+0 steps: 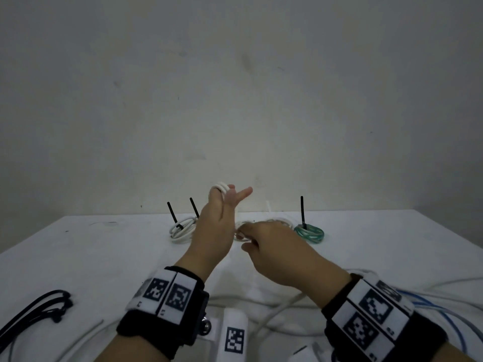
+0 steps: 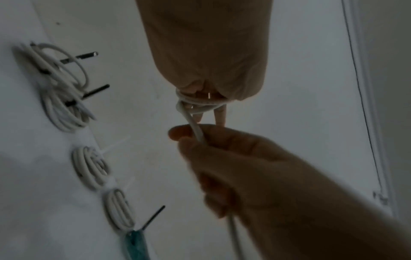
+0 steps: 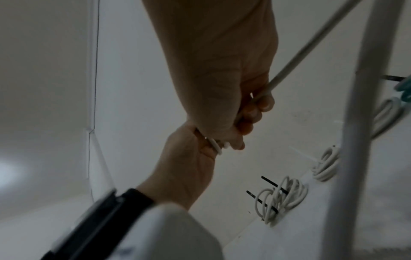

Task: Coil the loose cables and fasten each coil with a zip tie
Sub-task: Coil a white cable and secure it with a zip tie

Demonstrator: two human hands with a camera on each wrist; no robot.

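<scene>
My left hand (image 1: pixel 230 194) is raised above the table with straight fingers, and a white cable (image 1: pixel 222 188) is wound in a few loops around them. In the left wrist view the loops (image 2: pixel 198 105) cross the fingers near their base. My right hand (image 1: pixel 244 235) sits just right of and below it. It pinches the same cable (image 2: pixel 198 135) between thumb and fingers close to the loops. The free length of cable (image 3: pixel 311 45) runs back past my right wrist toward me.
Along the table's far edge lie tied coils: a white one (image 1: pixel 181 229) with two black zip ties, smaller white ones (image 1: pixel 279 220) and a green one (image 1: pixel 309 232). Loose black zip ties (image 1: pixel 39 307) lie near left. A blue cable (image 1: pixel 444 312) and white cables (image 1: pixel 277 309) lie near me.
</scene>
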